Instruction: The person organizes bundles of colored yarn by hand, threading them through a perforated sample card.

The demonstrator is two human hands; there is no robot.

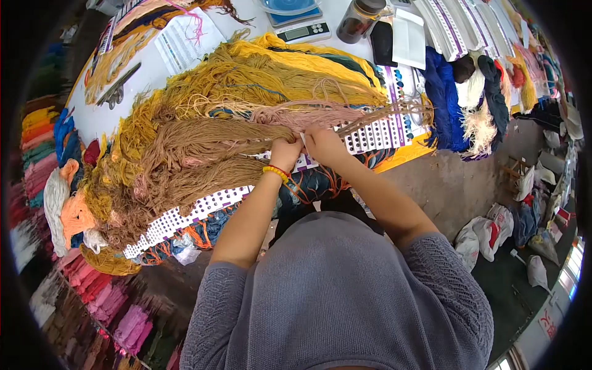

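torso: grey knit top (339,296) fills the bottom of the view, both forearms reach forward from it to the table edge.
floor: bare concrete on the right with bags (487,237) lying on it; pink and purple skeins (117,308) stacked low on the left.
wristband: yellow-and-red bead band (275,172) on the left wrist.
left hand: (285,152) closed, fingertips pinched on tan strands right at the card edge.
right hand: (323,145) closed, pinching the same spot, touching the left hand; exact thread under the fingers too small to tell.
card: long white punched strip (203,209) with purple print, runs diagonally from lower left up to the right, under both hands; yarn bundles tied along it.
tan yarn: (203,154) thick bundles fan out left from the hands, lying across the card.
pink yarn: (308,114) thinner bundle just beyond the hands, runs right.
yellow yarn: (277,71) big mustard and gold mass behind the tan, covers mid table.
blue yarn: (445,105) dark blue skeins hang off the right table edge, beside white and dark green ones.
scale: (296,21) digital, far edge of the table, blue bowl on top.
jar: (361,18) dark, right of the scale.
more cards: (462,28) white strips stacked at far right.
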